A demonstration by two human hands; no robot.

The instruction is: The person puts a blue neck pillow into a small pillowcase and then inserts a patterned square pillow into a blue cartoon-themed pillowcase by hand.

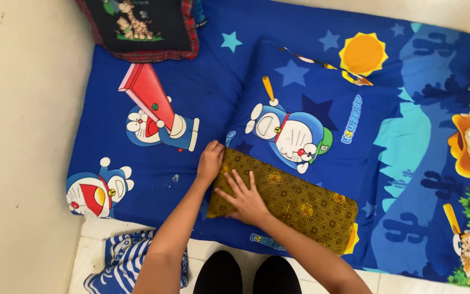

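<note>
1. A person is kneeling at the foot of a blue cartoon-print mattress (153, 158) laid on a pale floor, working a brown-gold batik cloth (295, 204) folded into a long band.
2. The left hand (210, 161) is curling over the band's upper-left corner — fingers bent onto the fabric's edge, though whether it is pinching the cloth cannot be told.
3. The right hand (246, 198) is pressing flat on the band, fingers spread, gripping nothing.
4. The cloth is lying across the lower edge of a matching blue cartoon pillow (311, 114); judging by its neat edges, the folding is looking largely done, with only smoothing or a last turn left.
5. A dark cushion with a red plaid border (142, 27) is sitting at the mattress's top-left corner — a blue-and-white striped cloth (121, 261) is lying on the floor beside the left arm.
</note>
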